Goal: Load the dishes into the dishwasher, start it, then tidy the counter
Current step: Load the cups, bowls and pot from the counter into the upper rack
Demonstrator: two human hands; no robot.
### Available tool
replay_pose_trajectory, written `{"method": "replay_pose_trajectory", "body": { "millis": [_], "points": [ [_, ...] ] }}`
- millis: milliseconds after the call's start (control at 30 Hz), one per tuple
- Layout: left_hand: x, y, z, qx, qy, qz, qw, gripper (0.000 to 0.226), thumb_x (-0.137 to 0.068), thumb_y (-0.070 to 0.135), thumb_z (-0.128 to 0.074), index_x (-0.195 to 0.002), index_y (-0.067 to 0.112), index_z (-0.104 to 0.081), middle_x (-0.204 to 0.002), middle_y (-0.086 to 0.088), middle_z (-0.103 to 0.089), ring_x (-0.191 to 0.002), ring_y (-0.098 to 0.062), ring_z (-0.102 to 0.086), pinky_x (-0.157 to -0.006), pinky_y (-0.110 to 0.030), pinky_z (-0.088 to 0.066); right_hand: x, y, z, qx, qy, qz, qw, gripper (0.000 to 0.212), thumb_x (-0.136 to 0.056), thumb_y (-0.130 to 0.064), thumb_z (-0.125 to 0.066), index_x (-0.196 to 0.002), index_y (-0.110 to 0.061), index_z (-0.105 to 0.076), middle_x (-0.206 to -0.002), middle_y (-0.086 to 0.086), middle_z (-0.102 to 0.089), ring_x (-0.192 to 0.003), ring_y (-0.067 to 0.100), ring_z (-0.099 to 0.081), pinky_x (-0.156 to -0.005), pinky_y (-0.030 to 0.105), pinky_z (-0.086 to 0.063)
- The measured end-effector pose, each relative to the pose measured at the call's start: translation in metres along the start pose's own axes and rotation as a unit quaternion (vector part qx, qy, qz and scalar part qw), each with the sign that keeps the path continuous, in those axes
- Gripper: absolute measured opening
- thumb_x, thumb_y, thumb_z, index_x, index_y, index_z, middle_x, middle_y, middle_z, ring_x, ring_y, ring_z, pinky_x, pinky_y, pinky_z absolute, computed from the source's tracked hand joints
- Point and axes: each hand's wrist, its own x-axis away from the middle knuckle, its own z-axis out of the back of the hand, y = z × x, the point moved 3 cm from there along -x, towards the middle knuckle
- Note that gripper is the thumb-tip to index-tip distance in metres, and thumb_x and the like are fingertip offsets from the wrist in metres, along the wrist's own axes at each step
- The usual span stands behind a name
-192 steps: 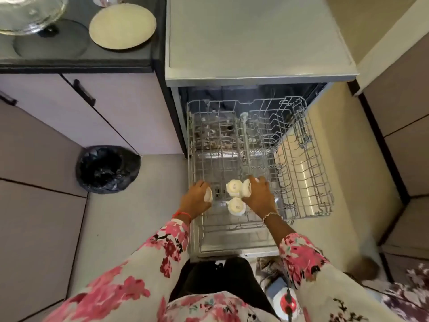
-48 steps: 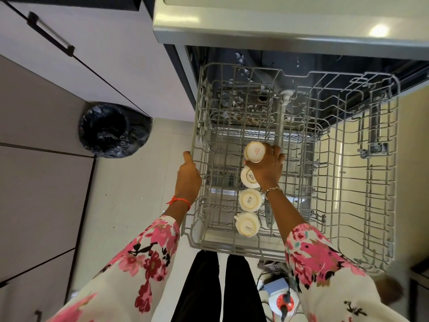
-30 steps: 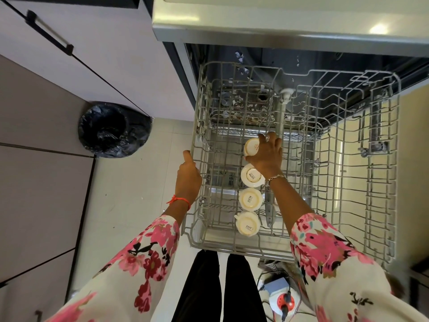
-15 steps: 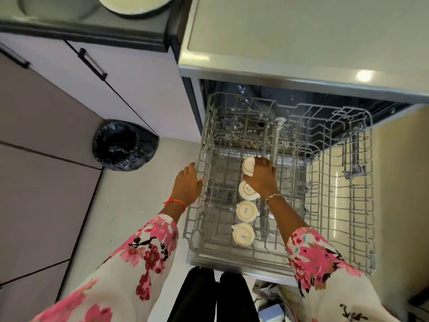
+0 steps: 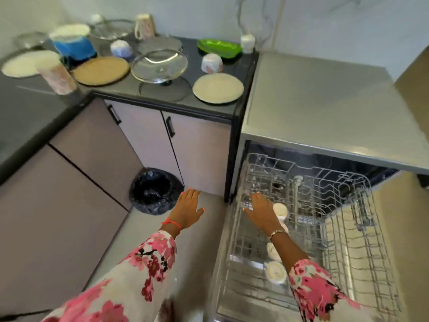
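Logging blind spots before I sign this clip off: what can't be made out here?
Head view only:
- Cups in the rack: right hand and forearm cover part of the row, count unclear.
- Dishwasher interior: too dark.
- Far-left plate: motion-blurred, surface unclear.
- Print on the cups: too small.

Pink-floral white sleeve (image 5: 148,263), green tray (image 5: 219,48), blue container (image 5: 74,46), black bin bag (image 5: 153,191), cream cup (image 5: 276,273)
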Motion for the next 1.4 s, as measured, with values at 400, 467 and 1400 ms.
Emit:
{"method": "replay_pose_trajectory", "body": {
  "millis": [400, 467, 1400],
  "points": [
    [0.014, -0.136, 0.130, 0.002, 0.086, -0.032, 0.996, 0.066, -0.094, 0.037, -0.049, -0.145, 0.005, -0.022, -0.154, -0.009, -0.020, -0.145, -0.025, -0.009, -0.117, -0.039, -0.007, -0.031, -0.170, 0.033, 0.012, 0.087, 0.043, 0.995, 0.048, -0.095, -0.030, -0.048, -0.134, -0.004, -0.039, -0.138, 0.013, -0.041, -0.128, 0.028, -0.041, -0.104, 0.037, -0.035],
    [0.004, -0.146, 0.144, 0.009, 0.098, -0.029, 0.995, 0.066, -0.094, 0.037, -0.049, -0.145, 0.005, -0.022, -0.154, -0.009, -0.020, -0.145, -0.025, -0.009, -0.117, -0.039, -0.007, -0.046, -0.182, 0.046, 0.004, 0.107, 0.057, 0.993, 0.049, -0.094, -0.030, -0.049, -0.134, -0.003, -0.040, -0.136, 0.013, -0.043, -0.125, 0.028, -0.044, -0.103, 0.037, -0.037],
    [-0.461, -0.132, 0.375, 0.050, 0.135, -0.071, 0.987, 0.067, -0.091, 0.036, -0.054, -0.143, 0.004, -0.027, -0.147, -0.017, -0.031, -0.137, -0.030, -0.026, -0.114, -0.038, -0.018, -0.455, -0.109, 0.309, -0.099, 0.274, 0.025, 0.956, 0.039, -0.091, -0.025, -0.057, -0.118, 0.003, -0.052, -0.118, 0.020, -0.050, -0.109, 0.036, -0.048, -0.089, 0.043, -0.044]
  ]
}}
